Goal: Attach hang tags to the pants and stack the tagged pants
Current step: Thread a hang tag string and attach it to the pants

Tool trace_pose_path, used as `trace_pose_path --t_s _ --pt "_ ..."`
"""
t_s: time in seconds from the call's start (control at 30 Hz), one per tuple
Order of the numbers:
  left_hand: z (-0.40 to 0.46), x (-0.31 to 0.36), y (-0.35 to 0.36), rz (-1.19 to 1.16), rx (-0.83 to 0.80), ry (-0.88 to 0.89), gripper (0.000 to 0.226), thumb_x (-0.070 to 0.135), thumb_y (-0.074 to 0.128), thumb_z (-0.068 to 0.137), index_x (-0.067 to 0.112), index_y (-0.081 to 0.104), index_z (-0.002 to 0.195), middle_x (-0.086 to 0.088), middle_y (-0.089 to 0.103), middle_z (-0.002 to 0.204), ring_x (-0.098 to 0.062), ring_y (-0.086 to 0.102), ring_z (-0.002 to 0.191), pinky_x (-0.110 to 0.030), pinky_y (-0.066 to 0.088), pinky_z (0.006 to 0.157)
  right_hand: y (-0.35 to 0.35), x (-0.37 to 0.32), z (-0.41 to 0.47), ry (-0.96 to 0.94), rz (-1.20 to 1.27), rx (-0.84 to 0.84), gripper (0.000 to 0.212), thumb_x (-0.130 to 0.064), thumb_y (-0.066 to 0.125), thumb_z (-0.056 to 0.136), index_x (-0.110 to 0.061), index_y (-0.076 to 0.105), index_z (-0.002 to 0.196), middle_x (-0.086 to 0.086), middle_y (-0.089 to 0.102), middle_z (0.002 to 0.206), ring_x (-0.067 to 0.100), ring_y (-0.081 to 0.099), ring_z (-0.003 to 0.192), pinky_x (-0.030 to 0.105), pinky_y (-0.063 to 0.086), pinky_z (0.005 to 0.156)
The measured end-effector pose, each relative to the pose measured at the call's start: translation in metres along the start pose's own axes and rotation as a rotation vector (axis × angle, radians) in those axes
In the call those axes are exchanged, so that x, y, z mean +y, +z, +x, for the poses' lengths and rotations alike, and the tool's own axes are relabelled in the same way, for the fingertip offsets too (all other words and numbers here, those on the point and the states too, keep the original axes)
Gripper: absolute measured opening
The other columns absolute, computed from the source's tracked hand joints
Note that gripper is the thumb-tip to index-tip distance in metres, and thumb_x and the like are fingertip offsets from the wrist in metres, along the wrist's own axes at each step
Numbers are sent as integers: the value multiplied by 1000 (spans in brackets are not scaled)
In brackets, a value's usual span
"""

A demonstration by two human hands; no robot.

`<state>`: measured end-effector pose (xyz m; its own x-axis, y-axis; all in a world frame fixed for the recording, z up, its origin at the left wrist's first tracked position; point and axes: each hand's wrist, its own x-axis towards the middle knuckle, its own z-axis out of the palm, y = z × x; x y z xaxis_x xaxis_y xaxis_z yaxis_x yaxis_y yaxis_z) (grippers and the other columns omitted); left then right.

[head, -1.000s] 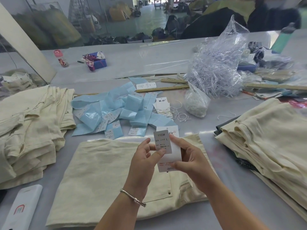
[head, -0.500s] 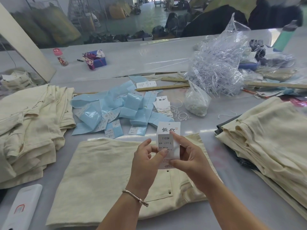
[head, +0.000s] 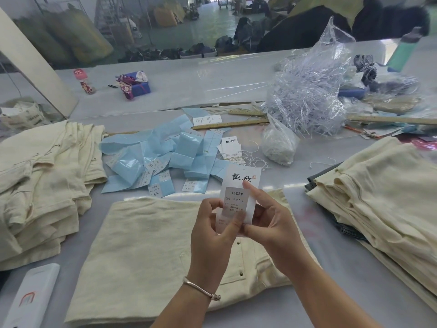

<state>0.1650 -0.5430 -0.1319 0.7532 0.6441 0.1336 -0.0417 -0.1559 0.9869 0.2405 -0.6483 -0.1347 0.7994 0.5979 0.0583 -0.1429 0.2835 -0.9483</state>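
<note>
Tag (head: pixel 241 185) between both hands over folded pants (head: pixel 146 252)

Fingers (head: pixel 233 223) cover the hang tag's (head: pixel 238 197) lower print; the white box (head: pixel 28 299) at lower left is cut off.

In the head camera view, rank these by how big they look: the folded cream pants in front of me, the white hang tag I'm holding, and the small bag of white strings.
Largest to smallest, as they appear:
1. folded cream pants
2. white hang tag and small bag of white strings: they look alike, and the tag is nearer the camera, so I won't rank them.
</note>
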Motion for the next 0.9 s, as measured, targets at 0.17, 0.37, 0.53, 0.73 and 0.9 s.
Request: trace_pose_path --t_s 0.17,0.37,0.53,0.73,0.9 --pt "5 0 -3 -245 -69 -47 85 21 78 72 48 34 140 -11 74 89 -27 72 82 -39 59 71 0 -2 -3 -32 76 -28 74 17 69 69 -17 54 134 14 65 122 26 64 109 44 57 82" --pt "7 -1 -6 -407 -95 -129 77 14 78 68 34 44 134 -12 75 93 -18 71 84 -22 54 71 1 -6 3 45 327 -16 72 10 71 61 -6 57 129 20 66 117 26 65 102 30 54 80" --pt "7 -3 -7 -392 -171 -149 41 12 80 63 10 64 102 -16 75 85 -20 70 75 -29 56 68 3 -8 8 172 416 86 62 7 72 56 -2 64 117 14 71 91 24 68 81 31 57 69" --pt "2 -8 -8 -291 -197 -75 14 20 72 76 8 75 82 -11 74 81 -14 66 74 -21 52 66 -2 -16 14 141 349 216 54 5 74 56 -11 71 107 10 72 94 21 67 82 29 58 69" --pt "-1 -7 -5 -224 -204 -82 24 29 68 87 7 72 78 -6 70 74 -10 61 71 -18 48 65 3 -17 10 84 138 191 57 -7 83 51 -22 75 106 11 68 96 20 63 83 31 55 71"
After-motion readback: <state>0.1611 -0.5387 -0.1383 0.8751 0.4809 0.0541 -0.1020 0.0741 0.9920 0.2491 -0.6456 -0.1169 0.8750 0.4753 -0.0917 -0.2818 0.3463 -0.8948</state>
